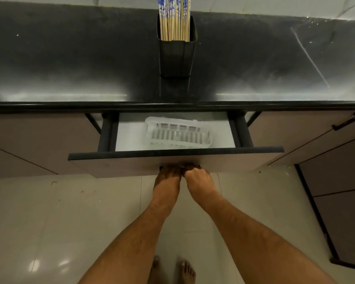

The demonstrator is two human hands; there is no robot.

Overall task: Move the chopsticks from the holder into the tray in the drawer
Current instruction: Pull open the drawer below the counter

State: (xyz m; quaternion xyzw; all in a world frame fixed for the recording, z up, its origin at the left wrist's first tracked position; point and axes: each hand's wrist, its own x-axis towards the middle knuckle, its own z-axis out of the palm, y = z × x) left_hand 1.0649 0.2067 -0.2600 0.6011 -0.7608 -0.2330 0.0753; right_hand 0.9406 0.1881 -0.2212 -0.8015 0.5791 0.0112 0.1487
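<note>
Chopsticks (174, 17): upper ends cut off by the top edge, lower ends hidden inside the holder (177, 56). Tray (177, 133): blurred, compartments indistinct. Drawer (175, 153) handle: hidden behind both hands' fingers (173, 168).

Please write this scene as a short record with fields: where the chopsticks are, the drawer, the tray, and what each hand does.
chopsticks: standing upright in the holder, none moved yet
holder: dark, square, on the black counter, behind the drawer
drawer: partly open below the counter edge
tray: white, slotted, lying inside the drawer, nothing visible in it
left hand: at the drawer handle, fingers hidden under the front
right hand: fingers curled at the same handle
task state: drawer open, chopsticks not yet picked up
</note>
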